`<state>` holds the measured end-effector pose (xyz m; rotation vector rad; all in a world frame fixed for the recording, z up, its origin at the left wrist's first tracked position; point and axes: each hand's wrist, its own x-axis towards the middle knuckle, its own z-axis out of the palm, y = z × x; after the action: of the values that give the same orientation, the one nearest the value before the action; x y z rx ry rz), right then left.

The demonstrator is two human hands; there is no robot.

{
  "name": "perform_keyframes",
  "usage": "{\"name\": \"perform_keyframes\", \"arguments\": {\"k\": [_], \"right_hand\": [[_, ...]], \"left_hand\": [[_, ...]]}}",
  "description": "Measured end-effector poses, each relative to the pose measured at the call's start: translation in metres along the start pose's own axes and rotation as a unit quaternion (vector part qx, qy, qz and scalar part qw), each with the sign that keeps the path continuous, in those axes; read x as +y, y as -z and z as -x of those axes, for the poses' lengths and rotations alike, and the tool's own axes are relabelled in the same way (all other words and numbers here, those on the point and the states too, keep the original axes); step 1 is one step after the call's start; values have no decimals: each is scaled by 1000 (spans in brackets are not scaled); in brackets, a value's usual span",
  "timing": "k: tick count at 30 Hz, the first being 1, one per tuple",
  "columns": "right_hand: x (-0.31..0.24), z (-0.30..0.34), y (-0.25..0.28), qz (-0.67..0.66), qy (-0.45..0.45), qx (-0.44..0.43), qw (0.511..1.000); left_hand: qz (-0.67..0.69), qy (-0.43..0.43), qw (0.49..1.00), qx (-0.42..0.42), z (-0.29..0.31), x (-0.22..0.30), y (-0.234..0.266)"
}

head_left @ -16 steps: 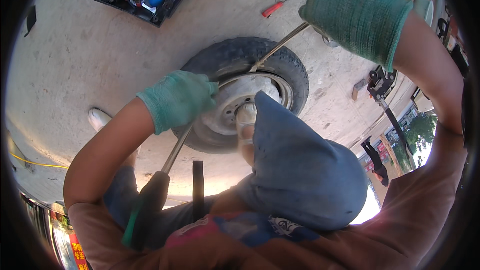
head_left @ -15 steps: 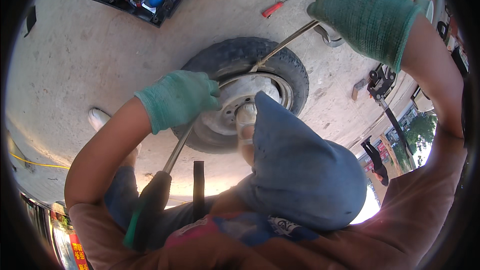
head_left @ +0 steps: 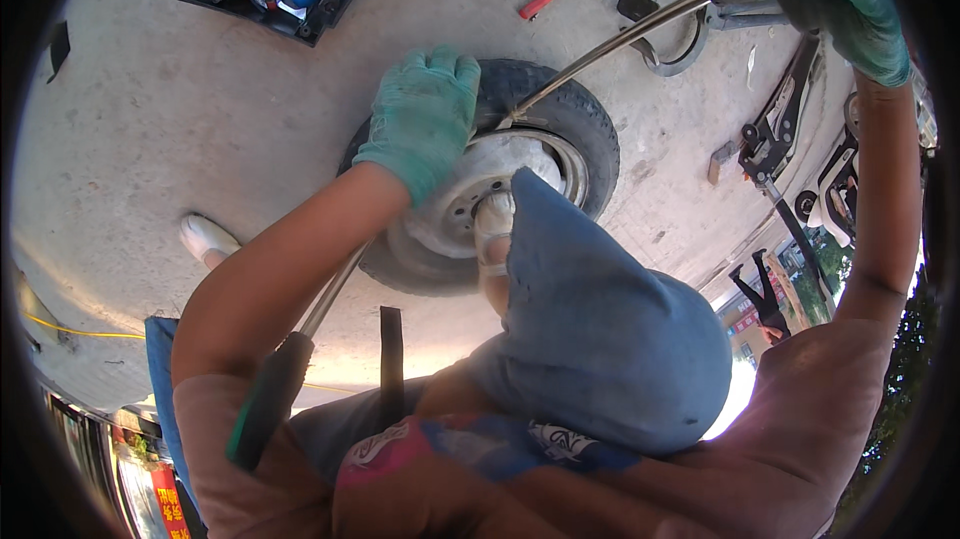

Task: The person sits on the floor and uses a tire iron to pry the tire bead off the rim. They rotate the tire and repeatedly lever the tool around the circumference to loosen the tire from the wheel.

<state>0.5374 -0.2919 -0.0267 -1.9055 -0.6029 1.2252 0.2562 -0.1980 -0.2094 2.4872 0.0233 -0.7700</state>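
Note:
A black tyre (head_left: 592, 124) lies on the ground around a silvery wheel rim (head_left: 520, 154). My left hand (head_left: 425, 119), in a green glove, rests on the tyre's left part with its fingers stretched over the rubber. At the upper right, my gloved right hand (head_left: 855, 19) is closed round the dark handle of a long steel pry bar (head_left: 625, 39). That bar's tip sits between tyre and rim at the far side. A second pry bar (head_left: 335, 289), with a black and green handle, slants from the wheel toward my lap; my left forearm hides part of it.
My shoe (head_left: 493, 224) stands on the rim. A black toolbox (head_left: 310, 24) full of tools lies at the upper left. Beyond the wheel are a red screwdriver (head_left: 542, 3) and a grey ring-shaped metal tool (head_left: 690, 54). A floor jack (head_left: 768, 149) stands at the right; another person (head_left: 765, 299) is farther off.
My left hand has moved from beside the second pry bar up onto the tyre's far left part. My right hand has swung outward to the right, bringing the first bar's handle into view.

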Motion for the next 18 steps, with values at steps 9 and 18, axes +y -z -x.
{"name": "perform_keyframes", "arguments": {"k": [9, 18], "right_hand": [[26, -57, -17, -11, -48, 144, 988], [22, -63, -36, 15, 7, 87, 996]], "left_hand": [[15, 22, 999, -46, -1, -1, -18], [9, 35, 997, -65, -4, -3, -19]]}}
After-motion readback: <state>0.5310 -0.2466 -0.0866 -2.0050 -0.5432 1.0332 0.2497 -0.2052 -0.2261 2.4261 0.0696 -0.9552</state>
